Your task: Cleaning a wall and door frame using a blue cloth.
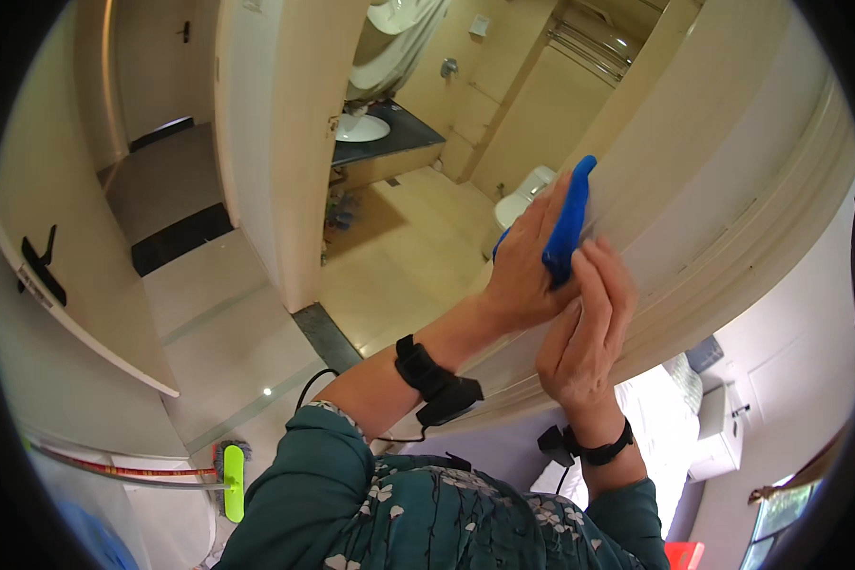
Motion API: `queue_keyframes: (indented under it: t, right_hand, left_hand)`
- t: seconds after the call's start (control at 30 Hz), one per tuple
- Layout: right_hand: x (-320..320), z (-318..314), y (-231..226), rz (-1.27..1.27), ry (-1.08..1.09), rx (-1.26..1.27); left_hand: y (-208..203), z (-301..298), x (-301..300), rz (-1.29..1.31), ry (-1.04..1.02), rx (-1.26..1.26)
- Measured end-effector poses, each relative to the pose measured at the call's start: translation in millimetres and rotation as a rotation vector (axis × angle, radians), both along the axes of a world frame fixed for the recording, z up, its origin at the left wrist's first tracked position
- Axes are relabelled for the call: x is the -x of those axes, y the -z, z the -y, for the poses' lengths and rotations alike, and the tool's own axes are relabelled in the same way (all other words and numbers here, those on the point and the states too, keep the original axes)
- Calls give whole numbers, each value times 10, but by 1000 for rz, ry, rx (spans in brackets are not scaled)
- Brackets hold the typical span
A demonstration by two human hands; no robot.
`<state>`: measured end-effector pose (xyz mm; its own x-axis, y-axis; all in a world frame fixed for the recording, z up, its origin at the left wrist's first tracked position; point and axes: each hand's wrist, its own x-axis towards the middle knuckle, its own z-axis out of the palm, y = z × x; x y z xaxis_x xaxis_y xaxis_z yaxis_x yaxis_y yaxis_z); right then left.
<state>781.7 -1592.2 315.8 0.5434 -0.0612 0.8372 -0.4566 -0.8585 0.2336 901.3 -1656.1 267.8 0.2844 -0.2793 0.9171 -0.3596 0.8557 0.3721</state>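
My left hand (pixel 527 256) lies against the cream door frame (pixel 679 161) with a blue cloth (pixel 569 228) under its palm and fingers. Blue shows on both sides of the hand, and the rest of the cloth is hidden. Just right of and below it, my right hand (pixel 589 323) is raised to the same frame, fingers extended and slightly bent, their tips near the cloth's lower edge. Nothing shows in the right hand, though its palm side is partly hidden. Each wrist wears a black strap (pixel 435 380) with a small box and cable.
Beyond the doorway are a toilet (pixel 525 197), a white basin (pixel 362 127) on a dark counter, and a tiled floor. An open door (pixel 76 247) with a black handle stands at left. Below it is a green-headed brush (pixel 234 483). A bed (pixel 660 418) and white cabinet (pixel 717 435) are at lower right.
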Motion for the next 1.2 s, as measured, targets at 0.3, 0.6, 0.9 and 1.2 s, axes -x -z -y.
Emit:
queue_keyframes:
  t: [0.3, 0.6, 0.9, 1.2]
  right_hand:
    - [-134, 133, -5, -631, 499, 160]
    - [-328, 447, -63, -754, 448, 222]
    - [-486, 455, 122, -961, 530, 183]
    - [-515, 470, 392, -1105, 611, 239]
  left_hand:
    - [749, -153, 5, -106, 290, -144]
    - [1306, -107, 6, -258, 521, -353]
    - [1159, -227, -129, -200, 671, -441]
    - [2300, -20, -187, -516, 880, -1041]
